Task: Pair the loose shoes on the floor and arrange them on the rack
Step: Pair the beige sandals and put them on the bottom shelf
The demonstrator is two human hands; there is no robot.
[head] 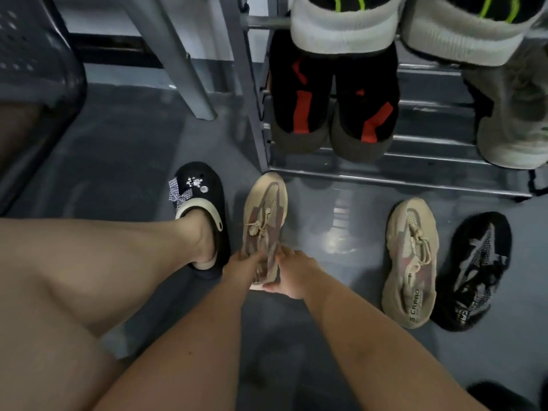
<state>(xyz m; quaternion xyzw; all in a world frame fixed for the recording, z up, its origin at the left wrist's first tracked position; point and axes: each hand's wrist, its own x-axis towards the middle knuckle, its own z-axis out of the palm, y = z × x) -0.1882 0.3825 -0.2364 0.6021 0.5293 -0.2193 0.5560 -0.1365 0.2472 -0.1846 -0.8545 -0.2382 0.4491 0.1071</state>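
A beige sneaker [264,215] lies on the grey floor in front of the rack's left post, toe pointing away. My left hand [241,266] and my right hand [292,274] both grip its heel end, one on each side. Its matching beige sneaker [410,262] lies to the right on the floor, with a black patterned sneaker [474,271] beside it. The metal shoe rack [415,173] stands behind them. It holds a black pair with red stripes [332,108], a single grey shoe [516,114] and, on the shelf above, white-soled shoes with green lines [344,25].
My left foot in a black clog [201,215] with charms rests just left of the held sneaker, and my bare leg fills the lower left. A grey slanted post [184,60] stands behind, and a dark perforated bin [32,69] at far left.
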